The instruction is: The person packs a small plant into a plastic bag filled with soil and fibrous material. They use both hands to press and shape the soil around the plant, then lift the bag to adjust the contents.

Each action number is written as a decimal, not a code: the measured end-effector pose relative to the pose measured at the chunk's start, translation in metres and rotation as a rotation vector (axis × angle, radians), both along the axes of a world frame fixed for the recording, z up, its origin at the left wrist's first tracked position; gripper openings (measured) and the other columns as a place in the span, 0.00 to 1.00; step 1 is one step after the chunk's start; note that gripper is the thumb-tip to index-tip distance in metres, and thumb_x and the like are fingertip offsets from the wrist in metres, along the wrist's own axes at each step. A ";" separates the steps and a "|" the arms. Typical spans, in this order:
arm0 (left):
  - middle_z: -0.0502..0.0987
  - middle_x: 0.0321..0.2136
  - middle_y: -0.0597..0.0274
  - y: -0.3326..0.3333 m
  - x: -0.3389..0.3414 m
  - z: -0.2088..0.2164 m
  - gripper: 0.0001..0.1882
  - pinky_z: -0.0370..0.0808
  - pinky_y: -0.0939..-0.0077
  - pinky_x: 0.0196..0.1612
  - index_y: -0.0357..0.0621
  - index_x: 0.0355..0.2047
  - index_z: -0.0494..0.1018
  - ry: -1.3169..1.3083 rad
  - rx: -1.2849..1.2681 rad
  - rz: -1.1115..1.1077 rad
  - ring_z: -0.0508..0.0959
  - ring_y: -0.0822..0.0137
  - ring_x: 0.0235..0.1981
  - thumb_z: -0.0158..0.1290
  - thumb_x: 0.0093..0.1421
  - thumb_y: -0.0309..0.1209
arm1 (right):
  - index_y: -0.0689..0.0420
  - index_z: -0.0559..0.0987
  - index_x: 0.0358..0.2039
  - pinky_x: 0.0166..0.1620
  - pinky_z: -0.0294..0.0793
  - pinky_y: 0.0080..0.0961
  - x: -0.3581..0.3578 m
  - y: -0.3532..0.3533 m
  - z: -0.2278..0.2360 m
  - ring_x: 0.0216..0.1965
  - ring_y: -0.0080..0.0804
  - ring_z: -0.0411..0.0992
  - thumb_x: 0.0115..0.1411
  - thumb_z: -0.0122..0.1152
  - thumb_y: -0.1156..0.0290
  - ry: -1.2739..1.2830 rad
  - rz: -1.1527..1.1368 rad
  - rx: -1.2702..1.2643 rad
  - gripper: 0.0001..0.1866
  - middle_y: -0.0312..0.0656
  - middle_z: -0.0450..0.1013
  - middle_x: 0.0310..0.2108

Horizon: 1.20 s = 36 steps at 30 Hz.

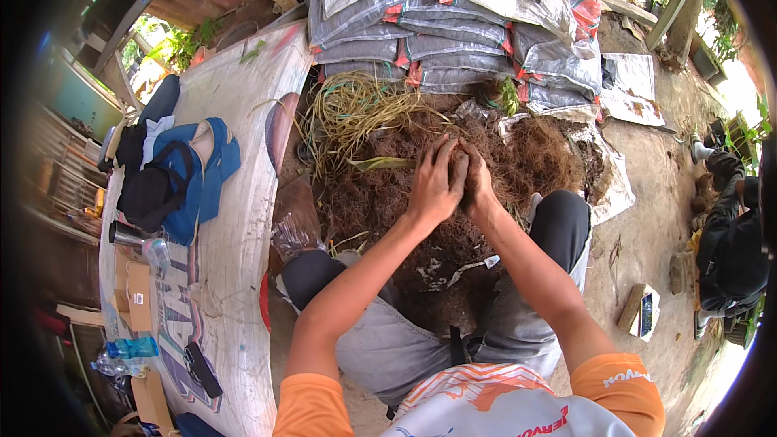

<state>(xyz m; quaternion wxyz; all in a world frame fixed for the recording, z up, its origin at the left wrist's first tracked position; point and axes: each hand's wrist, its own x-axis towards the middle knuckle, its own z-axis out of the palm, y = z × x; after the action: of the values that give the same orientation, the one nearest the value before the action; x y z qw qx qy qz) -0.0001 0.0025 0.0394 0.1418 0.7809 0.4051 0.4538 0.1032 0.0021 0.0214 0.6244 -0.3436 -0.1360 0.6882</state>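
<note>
My left hand [437, 182] and my right hand [478, 176] are pressed together over a heap of brown coconut fibre [368, 186], fingers pointing away from me. They are closed round a brown clump, mostly hidden by the palms and fingers; its exact make-up cannot be told. Dark soil stains the fingers. A long yellow-green leaf [380, 163] lies just left of my left hand. Beyond it, a tangle of dry straw-coloured strands [356, 109] rests on the heap. More loose reddish-brown fibre [550, 158] spreads to the right of my right hand.
Grey filled sacks [453, 44] are stacked behind the heap. On the left, a pale board [235, 162] carries a blue bag [212, 182], a cardboard box [133, 291] and bottles. A phone-like device [646, 313] leans on a block at right, near a person in dark clothes [732, 251].
</note>
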 end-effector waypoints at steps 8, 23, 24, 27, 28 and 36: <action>0.75 0.37 0.40 0.004 0.005 -0.017 0.13 0.75 0.58 0.44 0.30 0.40 0.72 -0.182 0.061 0.001 0.76 0.43 0.38 0.41 0.61 0.26 | 0.57 0.69 0.54 0.53 0.67 0.45 -0.007 -0.006 0.004 0.50 0.41 0.67 0.63 0.44 0.57 -0.122 -0.068 -0.199 0.23 0.48 0.68 0.49; 0.65 0.54 0.47 0.009 -0.013 -0.006 0.25 0.64 0.53 0.59 0.41 0.50 0.69 0.125 0.360 -0.211 0.67 0.47 0.54 0.52 0.57 0.44 | 0.46 0.69 0.53 0.58 0.63 0.45 0.011 -0.006 0.018 0.59 0.39 0.59 0.58 0.49 0.41 0.302 0.221 -0.134 0.29 0.41 0.59 0.58; 0.67 0.52 0.47 0.010 -0.012 -0.015 0.23 0.65 0.53 0.58 0.41 0.49 0.69 0.088 0.384 -0.173 0.68 0.47 0.52 0.52 0.57 0.42 | 0.44 0.70 0.51 0.57 0.63 0.45 0.005 -0.014 0.032 0.56 0.40 0.62 0.54 0.52 0.39 0.330 0.238 -0.204 0.30 0.42 0.63 0.54; 0.72 0.43 0.49 0.010 -0.008 -0.016 0.16 0.69 0.55 0.54 0.38 0.44 0.72 -0.010 0.427 -0.133 0.73 0.49 0.45 0.50 0.56 0.32 | 0.46 0.73 0.47 0.53 0.68 0.40 -0.003 -0.018 0.032 0.51 0.37 0.66 0.57 0.51 0.42 0.208 0.165 -0.135 0.25 0.41 0.68 0.49; 0.73 0.41 0.48 0.010 -0.005 -0.021 0.15 0.70 0.55 0.53 0.38 0.43 0.72 -0.019 0.423 -0.139 0.74 0.49 0.43 0.49 0.56 0.31 | 0.47 0.74 0.43 0.49 0.71 0.33 -0.002 -0.013 0.011 0.46 0.33 0.70 0.60 0.47 0.46 0.180 0.104 -0.035 0.21 0.40 0.71 0.44; 0.73 0.39 0.49 0.014 0.002 -0.036 0.11 0.74 0.58 0.49 0.38 0.39 0.73 -0.030 0.426 -0.102 0.75 0.50 0.41 0.47 0.58 0.29 | 0.51 0.73 0.40 0.45 0.74 0.30 0.009 0.013 -0.062 0.42 0.32 0.71 0.63 0.42 0.51 0.204 -0.005 -0.076 0.18 0.39 0.72 0.39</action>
<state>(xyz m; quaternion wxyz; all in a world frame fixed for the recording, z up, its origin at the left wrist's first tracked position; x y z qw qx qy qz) 0.0019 0.0162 0.0029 0.0024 0.8057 0.2581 0.5330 0.1121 0.0149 -0.0404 0.6230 -0.2956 -0.0446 0.7229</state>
